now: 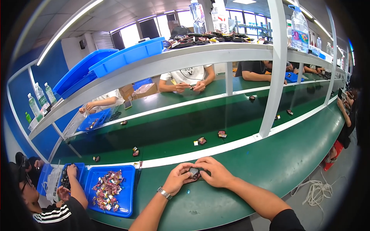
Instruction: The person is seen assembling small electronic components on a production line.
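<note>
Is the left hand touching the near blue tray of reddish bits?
Apart: the head view shows green tabletop between the left hand and the blue tray.

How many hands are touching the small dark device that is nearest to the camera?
2: the left hand, wearing a wristwatch, at the left side of the small dark device, and the right hand at its right. Some fingertips may be hidden.
</note>
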Demonstrator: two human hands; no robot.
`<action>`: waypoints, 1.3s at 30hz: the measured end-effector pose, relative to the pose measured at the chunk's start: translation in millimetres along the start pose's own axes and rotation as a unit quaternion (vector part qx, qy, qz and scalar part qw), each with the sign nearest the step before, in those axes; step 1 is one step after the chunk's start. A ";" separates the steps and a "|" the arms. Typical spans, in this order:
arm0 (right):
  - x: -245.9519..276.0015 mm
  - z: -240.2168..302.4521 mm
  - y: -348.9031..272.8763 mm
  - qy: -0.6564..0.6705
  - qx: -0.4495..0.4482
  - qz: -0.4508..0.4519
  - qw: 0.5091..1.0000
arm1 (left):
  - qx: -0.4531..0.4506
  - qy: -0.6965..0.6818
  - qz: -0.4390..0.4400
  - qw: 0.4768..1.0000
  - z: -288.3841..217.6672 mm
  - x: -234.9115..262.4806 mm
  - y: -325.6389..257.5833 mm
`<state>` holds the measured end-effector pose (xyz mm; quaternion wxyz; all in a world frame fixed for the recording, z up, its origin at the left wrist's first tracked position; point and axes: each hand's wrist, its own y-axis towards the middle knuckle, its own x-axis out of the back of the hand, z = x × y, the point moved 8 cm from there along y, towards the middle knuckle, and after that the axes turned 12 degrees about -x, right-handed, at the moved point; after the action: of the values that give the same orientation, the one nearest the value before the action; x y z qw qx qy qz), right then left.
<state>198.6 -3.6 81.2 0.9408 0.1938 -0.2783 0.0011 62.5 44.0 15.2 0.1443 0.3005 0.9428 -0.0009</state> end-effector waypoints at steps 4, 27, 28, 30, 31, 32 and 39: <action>-5.3 -1.6 -2.7 -0.040 0.022 0.033 0.998 | 0.003 -0.037 -0.004 0.999 2.0 -1.1 -0.4; -12.1 -14.4 -3.8 -0.019 -0.002 -0.014 1.000 | 0.007 -0.102 0.039 0.994 7.1 -6.7 1.0; -13.1 -13.1 -5.0 -0.019 -0.001 -0.015 1.000 | 0.007 -0.101 0.041 0.994 7.5 -7.4 1.1; -11.2 -14.4 -6.1 -0.003 -0.044 -0.049 0.998 | -0.007 -0.096 0.049 0.994 5.9 -10.4 1.0; -13.1 -13.7 -6.3 -0.003 -0.044 -0.050 0.998 | -0.006 -0.095 0.050 0.994 6.2 -11.1 0.5; -12.6 -12.8 -6.8 0.002 -0.043 -0.065 0.997 | -0.014 -0.098 0.049 0.994 5.2 -11.4 0.4; -12.2 -9.3 -10.0 0.000 -0.028 -0.097 0.995 | -0.018 -0.123 0.026 0.992 5.8 -9.1 1.9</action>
<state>194.3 -8.1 64.0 0.9416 0.1931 -0.2580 -0.0978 72.2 39.9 12.2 0.2645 0.3204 0.9095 -0.0171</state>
